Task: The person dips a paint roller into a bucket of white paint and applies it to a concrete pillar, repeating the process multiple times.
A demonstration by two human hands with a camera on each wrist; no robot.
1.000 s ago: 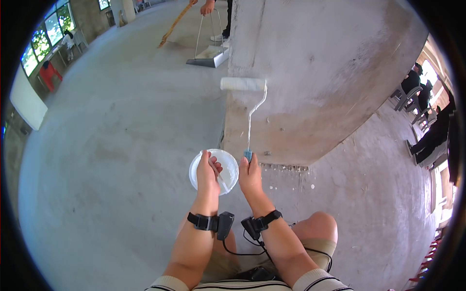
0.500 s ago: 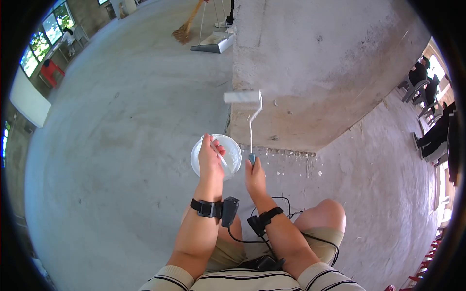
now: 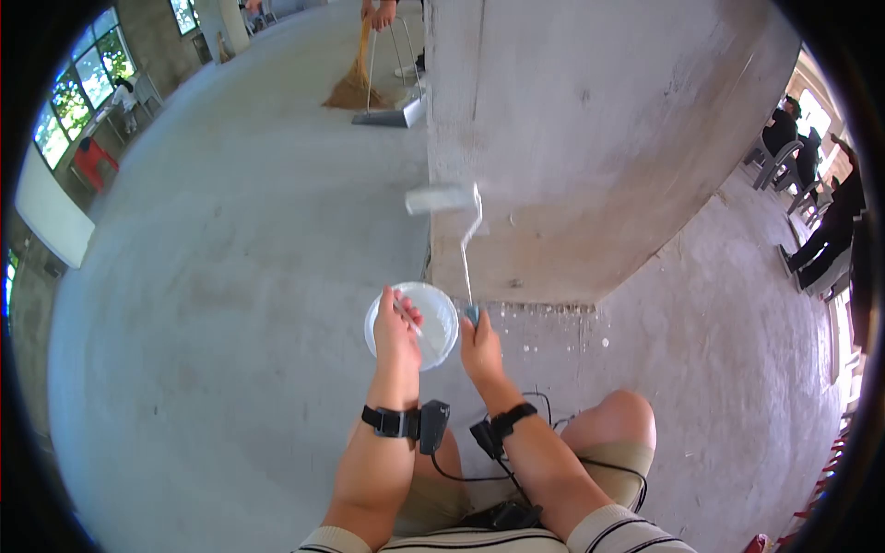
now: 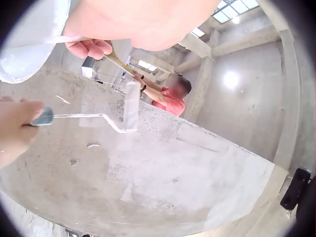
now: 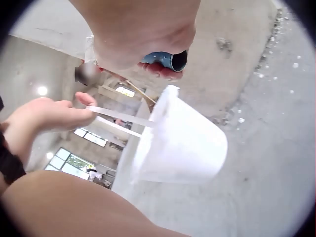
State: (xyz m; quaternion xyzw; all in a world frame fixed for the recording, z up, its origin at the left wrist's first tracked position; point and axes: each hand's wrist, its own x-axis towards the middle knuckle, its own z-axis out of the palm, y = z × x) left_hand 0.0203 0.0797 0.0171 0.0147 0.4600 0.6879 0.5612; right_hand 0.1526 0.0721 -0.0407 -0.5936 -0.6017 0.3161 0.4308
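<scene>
My left hand (image 3: 396, 334) grips the thin white handle (image 5: 123, 116) of a white plastic bucket (image 5: 190, 148), its fingers curled round it. The bucket hangs tilted in the right wrist view, and its inside looks white in the head view. In my right hand (image 3: 481, 348) is a paint roller (image 4: 131, 106), held by its blue grip (image 5: 157, 60). A bent, white-smeared wire frame runs up from the grip to the white sleeve. That sleeve, blurred in the head view, overlaps the left edge of a concrete pillar (image 3: 590, 166), above and beyond the bucket.
White drips (image 3: 605, 342) dot the grey floor (image 3: 230, 323) by the pillar's base. Beyond the pillar, a person in a red top (image 4: 173, 102) holds a broom (image 3: 355, 85) beside a long-handled dustpan (image 3: 392, 116). More people sit or stand at the right. Cables lie over my lap.
The roller has come down along the pillar and its sleeve now slants. My left hand keeps hold of the bucket handle. Behind, the broom has moved close to the dustpan.
</scene>
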